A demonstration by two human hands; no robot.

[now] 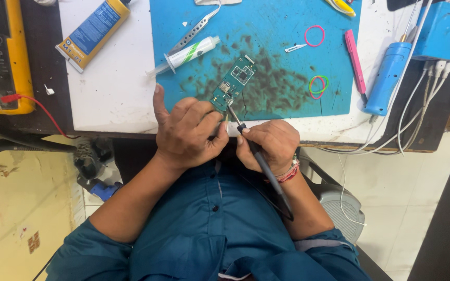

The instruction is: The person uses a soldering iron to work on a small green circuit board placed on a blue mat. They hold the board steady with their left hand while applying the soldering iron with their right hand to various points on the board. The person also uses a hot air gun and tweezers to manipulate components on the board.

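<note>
A white-topped workbench [115,88] (dark-edged) stands over pale floor tiles [391,192].

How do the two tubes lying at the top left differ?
The yellow tube is wide and flat with a blue label, lying on the white tabletop. The syringe is slim, white with a green stripe, and rests mostly on the blue mat. Both lie slanted the same way, untouched.

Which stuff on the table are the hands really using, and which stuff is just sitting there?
In use:
left hand holding the green circuit board
right hand holding the soldering iron

Just lying about:
tweezers
syringe
yellow glue tube
pink pen
rubber bands
blue tool
</note>
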